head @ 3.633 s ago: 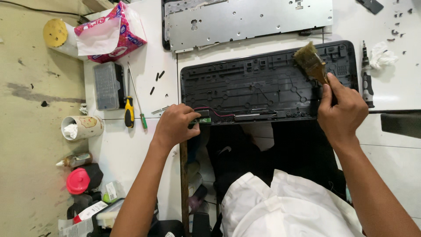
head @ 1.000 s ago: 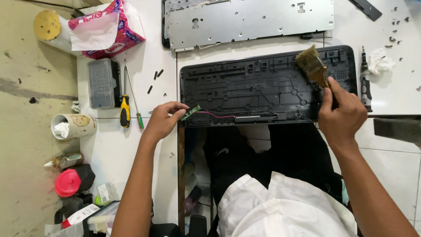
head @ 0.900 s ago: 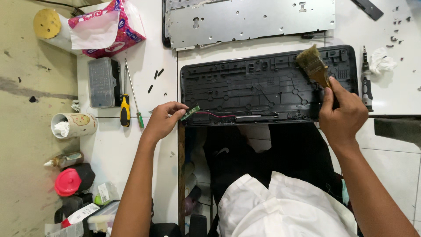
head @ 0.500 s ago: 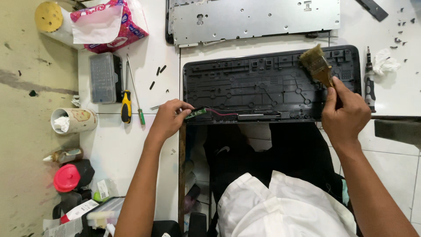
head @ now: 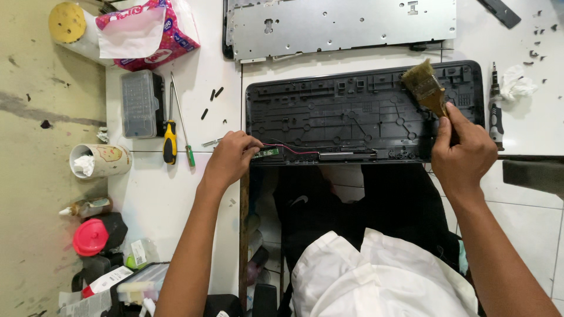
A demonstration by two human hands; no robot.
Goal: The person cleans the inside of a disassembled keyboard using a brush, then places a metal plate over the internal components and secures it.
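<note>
Left hand [head: 230, 157] pinching small green circuit board [head: 269, 152] at black keyboard shell [head: 352, 114], right hand [head: 464, 152] gripping paintbrush [head: 426, 88], white surface [head: 176, 194].

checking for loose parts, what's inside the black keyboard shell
Inside the black keyboard shell are moulded ribs, a red wire and a small green circuit board at the left hand. The brush and right hand cover its right part.
</note>
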